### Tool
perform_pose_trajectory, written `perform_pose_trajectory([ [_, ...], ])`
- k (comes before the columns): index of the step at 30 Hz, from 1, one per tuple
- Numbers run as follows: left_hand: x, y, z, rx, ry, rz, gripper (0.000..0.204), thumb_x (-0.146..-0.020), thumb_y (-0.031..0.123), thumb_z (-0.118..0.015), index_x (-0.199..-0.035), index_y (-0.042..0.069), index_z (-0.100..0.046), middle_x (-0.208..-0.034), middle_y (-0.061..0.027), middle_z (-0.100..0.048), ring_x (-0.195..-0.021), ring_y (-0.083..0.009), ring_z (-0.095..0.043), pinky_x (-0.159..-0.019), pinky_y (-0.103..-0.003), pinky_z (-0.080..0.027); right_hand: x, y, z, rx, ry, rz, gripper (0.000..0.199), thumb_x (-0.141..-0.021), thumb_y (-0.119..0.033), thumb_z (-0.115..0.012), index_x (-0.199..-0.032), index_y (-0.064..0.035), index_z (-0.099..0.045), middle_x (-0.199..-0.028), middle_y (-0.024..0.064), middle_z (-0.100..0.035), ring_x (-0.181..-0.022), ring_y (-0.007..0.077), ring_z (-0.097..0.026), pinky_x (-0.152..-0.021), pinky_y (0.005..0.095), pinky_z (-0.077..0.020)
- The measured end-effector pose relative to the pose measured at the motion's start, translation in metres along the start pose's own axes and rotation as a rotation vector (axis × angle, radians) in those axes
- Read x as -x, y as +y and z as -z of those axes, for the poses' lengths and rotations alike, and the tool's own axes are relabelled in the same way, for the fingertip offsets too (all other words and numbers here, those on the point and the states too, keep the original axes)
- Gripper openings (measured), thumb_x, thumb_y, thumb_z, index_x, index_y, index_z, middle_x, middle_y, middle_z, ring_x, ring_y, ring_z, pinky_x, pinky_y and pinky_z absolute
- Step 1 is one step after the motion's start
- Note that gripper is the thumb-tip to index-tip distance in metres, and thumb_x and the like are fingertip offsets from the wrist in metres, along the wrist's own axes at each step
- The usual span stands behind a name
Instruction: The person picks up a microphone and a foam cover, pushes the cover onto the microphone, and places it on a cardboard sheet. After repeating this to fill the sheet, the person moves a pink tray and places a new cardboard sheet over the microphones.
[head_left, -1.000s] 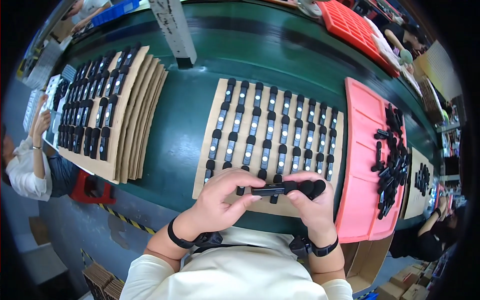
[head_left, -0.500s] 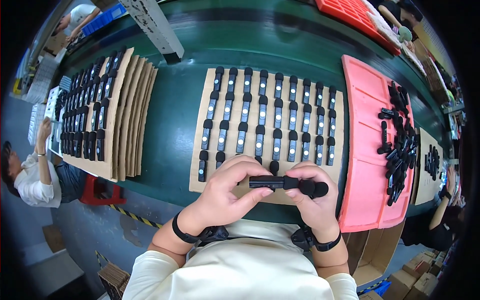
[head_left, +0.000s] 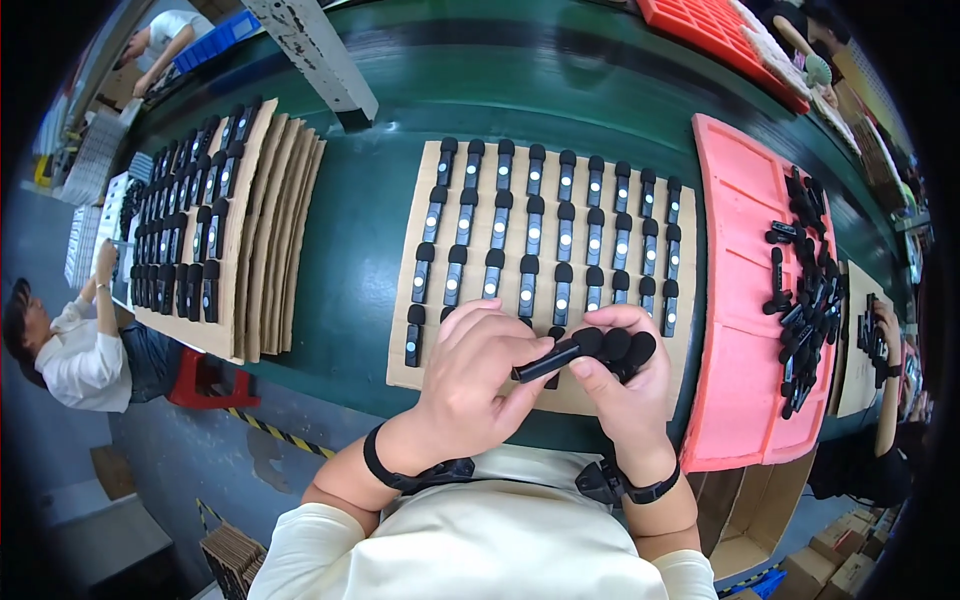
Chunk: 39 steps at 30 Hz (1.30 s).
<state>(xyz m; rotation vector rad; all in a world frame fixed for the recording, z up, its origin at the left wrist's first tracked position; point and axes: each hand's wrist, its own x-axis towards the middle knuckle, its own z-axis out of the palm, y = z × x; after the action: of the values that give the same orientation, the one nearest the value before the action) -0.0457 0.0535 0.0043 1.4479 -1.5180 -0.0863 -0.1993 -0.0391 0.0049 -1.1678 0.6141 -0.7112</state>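
Just above the near edge of a cardboard sheet (head_left: 408, 372), both my hands meet around small black wireless microphones with foam tips. My left hand (head_left: 475, 372) is closed, fingers and thumb pinching the body of one microphone (head_left: 546, 368), which slants up to the right. My right hand (head_left: 632, 395) is closed around the foam-tip end, where three round black foam tips (head_left: 616, 346) show side by side; the bodies behind them are mostly hidden. Rows of similar microphones (head_left: 527, 285) lie on the sheet, foam ends away from me, most with a pale round dot. My hands cover part of the nearest row.
At right, a pink tray (head_left: 730, 300) holds a loose pile of black microphones (head_left: 800, 310). Stacked cardboard sheets (head_left: 285, 230) stand at left, topped with microphone rows. A metal post (head_left: 320, 60) rises from the green table (head_left: 350, 250). Co-workers sit left and right.
The microphone between my hands has turned from level to slanted, and the foam tips now sit closer together. My left fingers have curled over its body. A co-worker's hand at right reaches over microphones.
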Motion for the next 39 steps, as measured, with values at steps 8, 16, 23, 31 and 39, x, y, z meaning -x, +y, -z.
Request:
perform_pose_trajectory([
  [8, -0.001, -0.003, 0.002, -0.083, -0.004, -0.064, 0.031, -0.071, 0.0, -0.078, -0.097, 0.004, -0.063, -0.087, -0.0089, -0.064, -0.079, -0.0257, -0.062, -0.092, -0.048, -0.047, -0.006, 0.007, 0.0, -0.019, -0.006, -0.024, 0.032, -0.085, -0.002, -0.074, -0.111, -0.0019, -0.056, -0.092, 0.0018, -0.062, -0.081, 0.0062, -0.058, -0.071, 0.0203, -0.0473],
  [16, -0.001, -0.005, 0.005, 0.206, 0.0, 0.042, 0.028, -0.073, 0.0, -0.077, -0.098, 0.004, -0.064, -0.092, -0.009, -0.066, -0.083, -0.0246, -0.064, -0.096, -0.048, -0.045, -0.008, 0.003, 0.0, 0.047, -0.077, -0.058, 0.04, -0.083, -0.002, -0.075, -0.119, -0.0005, -0.059, -0.093, 0.0029, -0.063, -0.083, 0.0079, -0.058, -0.073, 0.0222, -0.0481],
  [23, 0.0, -0.008, 0.012, 0.193, -0.108, 0.079, 0.028, -0.074, 0.001, -0.076, -0.099, 0.004, -0.065, -0.099, -0.0115, -0.068, -0.091, -0.0269, -0.065, -0.101, -0.05, -0.042, -0.002, -0.009, 0.005, 0.441, -0.117, 0.325, 0.039, -0.075, -0.001, -0.08, -0.112, 0.0007, -0.065, -0.087, 0.0042, -0.061, -0.076, 0.0119, -0.057, -0.068, 0.0242, -0.0472],
  [31, 0.002, -0.007, 0.011, 0.152, -0.231, 0.081, 0.039, -0.07, 0.006, -0.079, -0.106, 0.004, -0.065, -0.103, -0.0129, -0.067, -0.095, -0.0297, -0.064, -0.101, -0.051, -0.042, 0.008, -0.016, 0.013, 0.628, -0.16, 0.473, 0.036, -0.072, 0.006, -0.078, -0.106, 0.0, -0.068, -0.082, 0.008, -0.061, -0.071, 0.0178, -0.058, -0.063, 0.0276, -0.045],
  [39, 0.015, -0.016, 0.0, -0.104, -0.38, 0.008, 0.039, -0.07, 0.011, -0.081, -0.106, 0.006, -0.066, -0.117, -0.0118, -0.062, -0.108, -0.032, -0.059, -0.101, -0.051, -0.043, 0.021, -0.001, 0.048, 0.929, -0.075, 0.442, 0.039, -0.07, 0.006, -0.076, -0.106, -0.004, -0.067, -0.086, 0.009, -0.063, -0.071, 0.0218, -0.062, -0.062, 0.0308, -0.0487],
])
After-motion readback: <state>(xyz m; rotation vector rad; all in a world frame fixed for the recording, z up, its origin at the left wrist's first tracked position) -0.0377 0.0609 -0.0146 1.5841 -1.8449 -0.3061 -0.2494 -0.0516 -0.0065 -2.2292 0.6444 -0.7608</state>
